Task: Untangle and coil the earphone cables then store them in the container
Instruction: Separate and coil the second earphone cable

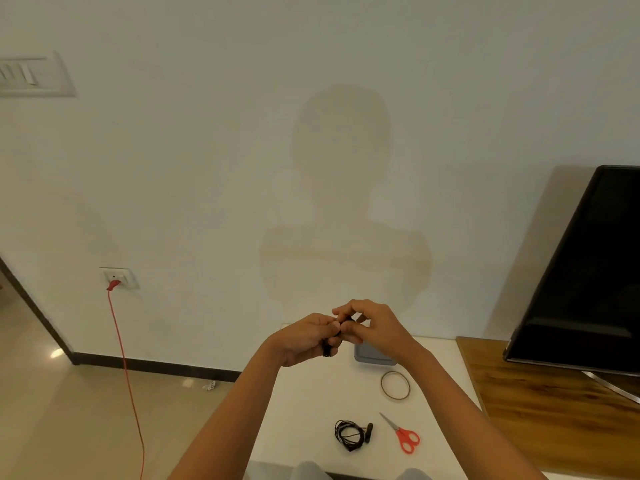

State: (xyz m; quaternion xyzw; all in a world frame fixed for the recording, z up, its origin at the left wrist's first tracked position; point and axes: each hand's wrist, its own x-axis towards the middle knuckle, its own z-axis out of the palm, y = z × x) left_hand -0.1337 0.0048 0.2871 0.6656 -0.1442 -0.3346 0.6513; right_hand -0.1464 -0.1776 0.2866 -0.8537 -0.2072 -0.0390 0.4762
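— Where is the cable [327,350] we are working on?

— Up in the air over the far end of the table [311,407], between our 2 hands. Our left hand [304,339] curls round it; the fingers [346,311] of our right hand [372,323] pinch its top end. Only short black bits show.

— Which way does it run?

— As far as we can see, slanting from low left to upper right.

— And the other one?

— A thin black coil [349,435] lies flat on the near part of the table, round and loose, with a short stubby end beside it on the right, pointing away from us.

— The container [372,357]?

— Grey, smooth, with rounded corners, half hidden behind our right wrist. Near it lies 1 thin round band [395,385]; red-handled scissors [402,434] lie right of the coil, blades pointing far-left.
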